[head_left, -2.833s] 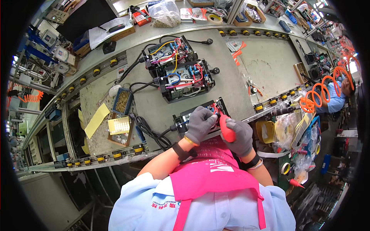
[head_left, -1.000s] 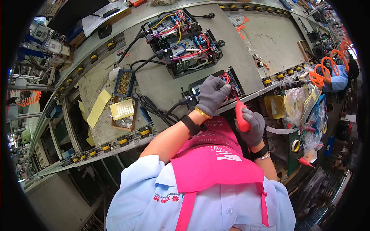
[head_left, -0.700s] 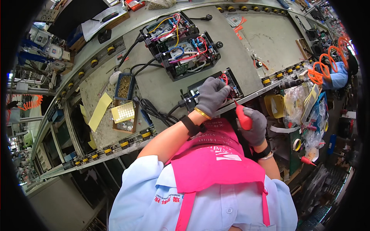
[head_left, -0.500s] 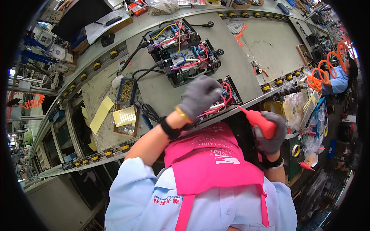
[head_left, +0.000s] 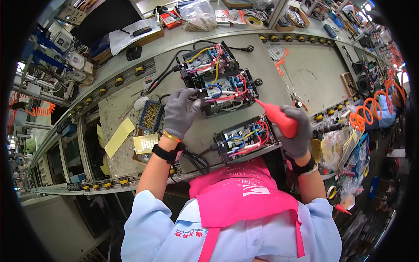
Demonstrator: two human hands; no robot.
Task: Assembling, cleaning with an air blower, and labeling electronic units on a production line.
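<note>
Three black-framed electronic units, full of coloured wires and circuit boards, lie before me: a far unit [head_left: 207, 61], a middle unit [head_left: 227, 91] and a near unit [head_left: 244, 139]. My left hand [head_left: 180, 112], in a grey glove, is at the left end of the middle unit, its thumb and fingers closing about the corner where the black cable enters. A red squeeze bottle [head_left: 279, 118] with a pointed nozzle is gripped in my gloved right hand [head_left: 297, 133]. The nozzle tip is at the middle unit's right end; whether it touches cannot be told.
Left of the units stand a blue bin [head_left: 150, 115] of small brass-coloured parts and a tray of white pieces [head_left: 146, 143]. Yellow paper [head_left: 119, 137] lies beside them. Roller rails [head_left: 118, 82] edge the bench. An orange coiled hose [head_left: 366, 111] hangs at the right, near another person.
My left hand has moved from the near unit to the left end of the middle unit. The bottle in my right hand has moved up and left, toward the middle unit.
</note>
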